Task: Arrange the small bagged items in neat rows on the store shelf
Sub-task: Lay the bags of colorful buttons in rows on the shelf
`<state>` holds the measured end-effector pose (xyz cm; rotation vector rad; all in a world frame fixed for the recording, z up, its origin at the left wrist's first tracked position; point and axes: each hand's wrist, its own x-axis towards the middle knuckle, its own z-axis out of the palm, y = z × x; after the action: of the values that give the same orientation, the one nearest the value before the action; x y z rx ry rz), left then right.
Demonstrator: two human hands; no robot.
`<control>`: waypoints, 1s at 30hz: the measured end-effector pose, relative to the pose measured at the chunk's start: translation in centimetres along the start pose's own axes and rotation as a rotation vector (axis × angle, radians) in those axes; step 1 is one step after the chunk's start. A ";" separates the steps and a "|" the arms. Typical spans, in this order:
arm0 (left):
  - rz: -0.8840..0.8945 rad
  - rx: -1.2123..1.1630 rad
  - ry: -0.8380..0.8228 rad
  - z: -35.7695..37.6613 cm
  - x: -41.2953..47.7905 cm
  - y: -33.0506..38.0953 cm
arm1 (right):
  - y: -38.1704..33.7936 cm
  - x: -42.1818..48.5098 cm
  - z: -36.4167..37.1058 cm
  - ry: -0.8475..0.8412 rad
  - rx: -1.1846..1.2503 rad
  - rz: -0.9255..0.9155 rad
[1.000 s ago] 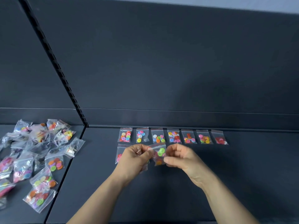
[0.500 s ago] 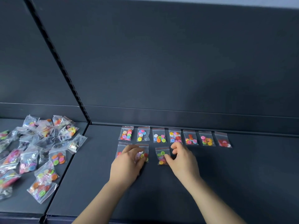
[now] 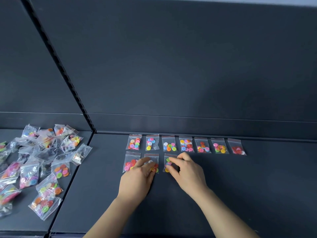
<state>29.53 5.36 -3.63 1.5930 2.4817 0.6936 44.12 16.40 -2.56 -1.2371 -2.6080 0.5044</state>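
While squaring the second row on the shelf (image 3: 240,194):
Left hand (image 3: 137,179): grip flat, unclosed, steadying second bag (image 3: 151,158).
Right hand (image 3: 187,170): grip pinching third bag (image 3: 167,163), aligning it under back row (image 3: 186,145).
Loose pile (image 3: 34,162): at 9 o'clock, waiting.

Readable text: none anywhere in view.
Button bags (image 3: 169,146): clear plastic with red seal strips, no printed label or number legible.
Shelf (image 3: 240,186): plain dark surface, no sign, tag or brand.
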 end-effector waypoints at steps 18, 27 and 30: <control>-0.465 -1.029 -0.072 -4.0 1.0 3.8 | 0.5 -0.4 -1.6 0.065 0.395 0.056; -0.527 -1.404 -0.127 -4.2 1.7 6.8 | -0.3 -1.4 -5.8 -0.115 1.037 0.188; -0.549 -1.460 -0.134 -3.4 1.9 7.4 | 0.2 -1.5 -6.0 -0.111 0.959 0.164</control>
<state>33.74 8.57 2.89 0.3566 1.3506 1.5892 47.18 16.69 2.79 -1.0545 -1.8609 1.6246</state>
